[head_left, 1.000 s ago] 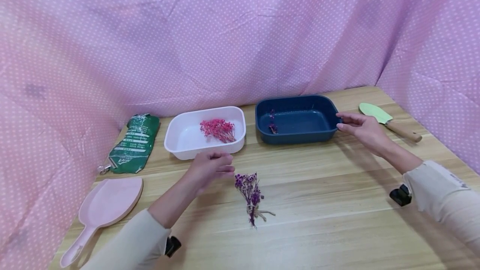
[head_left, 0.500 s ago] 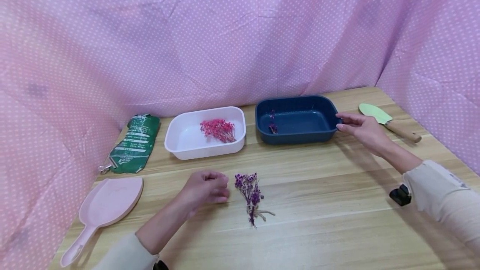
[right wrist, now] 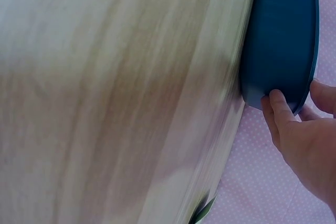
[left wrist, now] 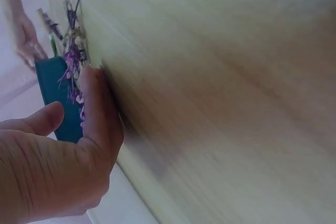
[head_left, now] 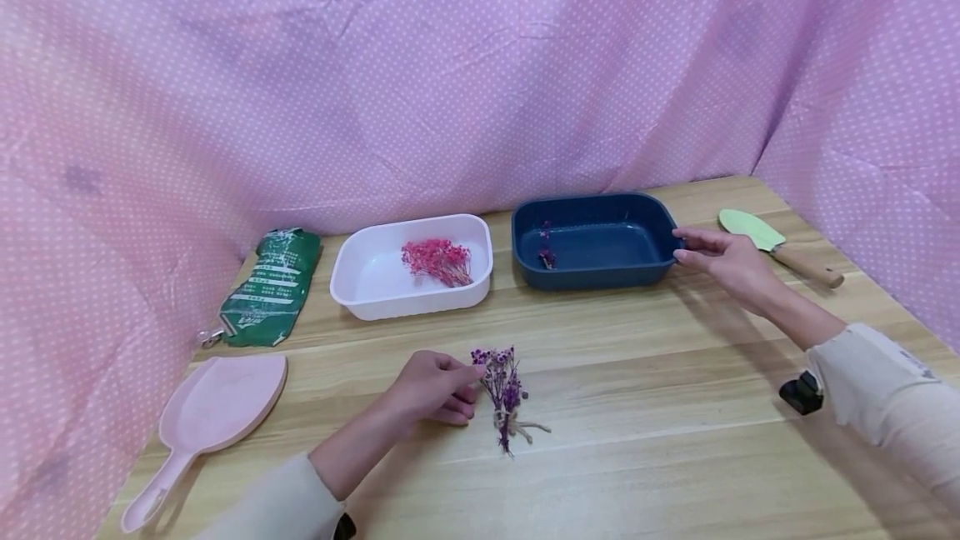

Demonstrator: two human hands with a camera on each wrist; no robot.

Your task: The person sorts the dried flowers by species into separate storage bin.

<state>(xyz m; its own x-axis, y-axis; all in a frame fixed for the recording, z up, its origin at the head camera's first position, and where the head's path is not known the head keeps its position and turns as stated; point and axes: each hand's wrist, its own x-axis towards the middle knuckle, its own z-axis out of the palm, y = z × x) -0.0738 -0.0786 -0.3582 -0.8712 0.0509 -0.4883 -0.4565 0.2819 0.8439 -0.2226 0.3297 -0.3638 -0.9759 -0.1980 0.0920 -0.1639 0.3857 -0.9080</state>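
A bunch of purple dried flowers (head_left: 501,390), tied with twine, lies on the table. My left hand (head_left: 438,390) is just left of it, thumb tip at the flower heads and fingers beside them. In the left wrist view, thumb and fingers of my left hand (left wrist: 68,145) stand apart, with the flowers (left wrist: 73,59) beyond the fingertips. My right hand (head_left: 723,265) touches the right end of a dark blue basin (head_left: 600,276). In the right wrist view, the fingers (right wrist: 278,103) lie extended against the basin's outer wall (right wrist: 281,35), thumb near its rim. A few purple sprigs (head_left: 547,257) lie inside.
A white basin (head_left: 408,304) holding pink dried flowers (head_left: 438,261) stands left of the blue one. A green bag (head_left: 273,290) and a pink scoop (head_left: 225,402) lie at left. A green trowel with a wooden handle (head_left: 806,265) lies at right. Pink dotted cloth (head_left: 450,82) hangs behind.
My left hand has come away from beside the white basin, down toward the table's front, then right to the purple bunch. My right hand has stayed at the blue basin.
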